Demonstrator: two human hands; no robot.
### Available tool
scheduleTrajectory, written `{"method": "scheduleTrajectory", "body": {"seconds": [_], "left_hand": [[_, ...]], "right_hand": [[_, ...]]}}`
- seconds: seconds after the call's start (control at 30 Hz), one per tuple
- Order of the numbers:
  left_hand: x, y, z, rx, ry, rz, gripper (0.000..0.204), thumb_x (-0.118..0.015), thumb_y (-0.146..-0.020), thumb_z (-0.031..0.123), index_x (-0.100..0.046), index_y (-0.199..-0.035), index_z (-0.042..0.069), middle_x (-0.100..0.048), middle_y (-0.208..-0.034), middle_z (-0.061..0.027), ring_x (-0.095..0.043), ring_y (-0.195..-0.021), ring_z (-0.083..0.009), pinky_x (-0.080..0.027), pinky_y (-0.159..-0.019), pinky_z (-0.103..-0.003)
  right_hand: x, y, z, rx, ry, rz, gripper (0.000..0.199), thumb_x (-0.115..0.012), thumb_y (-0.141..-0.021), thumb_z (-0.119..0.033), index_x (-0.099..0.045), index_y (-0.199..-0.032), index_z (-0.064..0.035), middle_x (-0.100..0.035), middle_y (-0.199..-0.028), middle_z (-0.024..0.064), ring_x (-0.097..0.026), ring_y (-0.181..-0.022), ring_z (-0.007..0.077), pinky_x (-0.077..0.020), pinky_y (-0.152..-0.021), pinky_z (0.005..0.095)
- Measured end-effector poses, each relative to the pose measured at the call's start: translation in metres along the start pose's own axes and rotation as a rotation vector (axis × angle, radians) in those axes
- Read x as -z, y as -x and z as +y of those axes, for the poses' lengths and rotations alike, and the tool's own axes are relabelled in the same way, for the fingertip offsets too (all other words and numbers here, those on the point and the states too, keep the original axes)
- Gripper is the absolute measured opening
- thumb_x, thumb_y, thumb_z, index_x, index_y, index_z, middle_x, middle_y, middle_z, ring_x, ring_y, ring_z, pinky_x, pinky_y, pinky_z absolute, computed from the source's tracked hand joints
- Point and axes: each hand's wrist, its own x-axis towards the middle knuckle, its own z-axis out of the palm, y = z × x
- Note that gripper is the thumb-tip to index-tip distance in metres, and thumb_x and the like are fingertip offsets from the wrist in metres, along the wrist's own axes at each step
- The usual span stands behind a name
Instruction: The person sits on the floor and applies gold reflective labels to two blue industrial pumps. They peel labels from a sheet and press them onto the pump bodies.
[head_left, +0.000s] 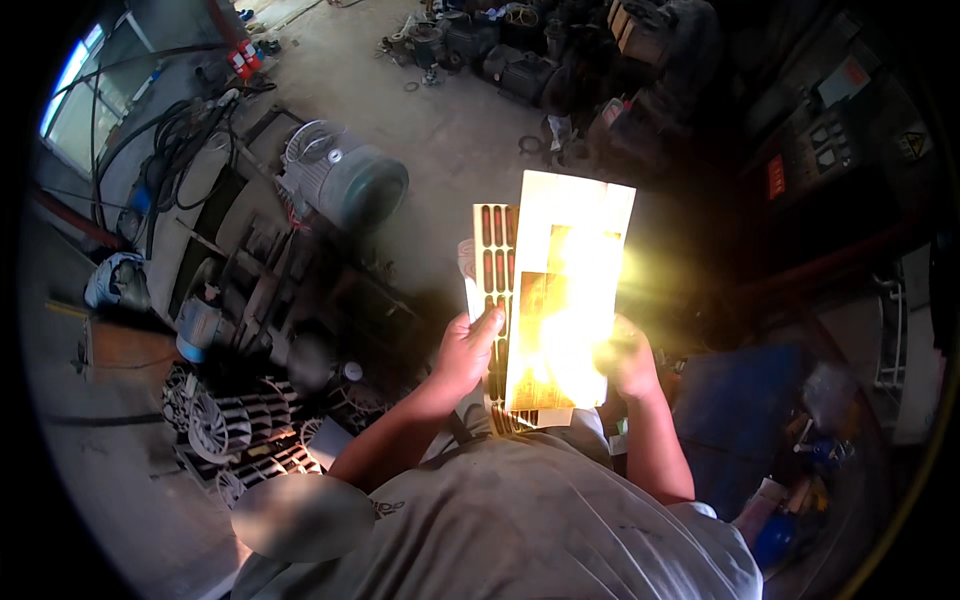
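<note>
In front of my body I hold a stack of flat pieces upright. My left hand (pixel 468 355) grips its left side, the thumb laid over a yellowish slotted panel (pixel 497 260) with rows of reddish and dark oblong openings. Overlapping this panel on the right is a pale rectangular sheet (pixel 580 200), partly washed out by a strong yellow-white glare. At the sheet's right edge my right hand (pixel 630 360) is closed on it; the glare blurs those fingers. Further pale edges show under the stack, close to my shirt.
A grey-green electric motor (pixel 345 175) lies ahead left, near black cables (pixel 165 150). Finned metal wheels (pixel 235 420) are piled at lower left. More dark motors (pixel 520 70) stand on the far floor. To the right are a control cabinet (pixel 825 140) and a blue panel (pixel 735 410).
</note>
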Motion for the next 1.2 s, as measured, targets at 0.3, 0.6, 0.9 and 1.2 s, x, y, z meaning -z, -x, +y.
{"method": "scheduleTrajectory", "body": {"seconds": [0.3,0.6,0.9,1.2], "left_hand": [[0.086,-0.313,0.130,0.023,-0.102,0.145,0.032,-0.051,-0.118,0.019,-0.067,-0.135,-0.002,-0.074,-0.123,-0.0060,-0.069,-0.108,-0.0120,-0.055,-0.096,-0.032],[0.231,-0.545,0.337,-0.022,0.142,0.376,0.026,-0.062,-0.112,0.019,-0.065,-0.132,0.003,-0.076,-0.121,-0.0105,-0.077,-0.102,-0.0220,-0.065,-0.089,-0.042],[0.396,-0.828,0.449,-0.309,-0.071,0.801,0.028,-0.054,-0.113,0.011,-0.067,-0.136,0.003,-0.075,-0.123,-0.0074,-0.074,-0.104,-0.0187,-0.060,-0.091,-0.035],[0.472,-1.123,0.653,-0.531,-0.840,0.765,0.045,-0.058,-0.109,0.009,-0.050,-0.153,0.005,-0.074,-0.127,-0.0248,-0.073,-0.119,-0.0379,-0.055,-0.101,-0.045]], "right_hand": [[0.088,-0.377,0.019,-0.056,-0.185,0.176,0.011,-0.069,-0.107,-0.006,-0.075,-0.116,-0.0033,-0.074,-0.088,0.0017,-0.066,-0.072,0.0099,-0.0520,-0.063,0.0287],[-0.004,-0.759,-0.100,-0.282,0.443,-0.123,0.026,-0.075,-0.097,-0.008,-0.074,-0.122,-0.0027,-0.077,-0.103,0.0056,-0.072,-0.094,0.0132,-0.0568,-0.087,0.0292],[-0.134,-1.100,-0.218,0.199,0.980,-0.255,0.036,-0.073,-0.096,-0.012,-0.069,-0.129,0.0000,-0.080,-0.111,0.0200,-0.079,-0.101,0.0298,-0.0590,-0.090,0.0401],[-0.307,-1.414,-0.310,0.280,1.211,-0.534,0.027,-0.076,-0.088,-0.008,-0.083,-0.114,-0.0098,-0.081,-0.106,0.0157,-0.077,-0.099,0.0360,-0.0611,-0.088,0.0411]]}}
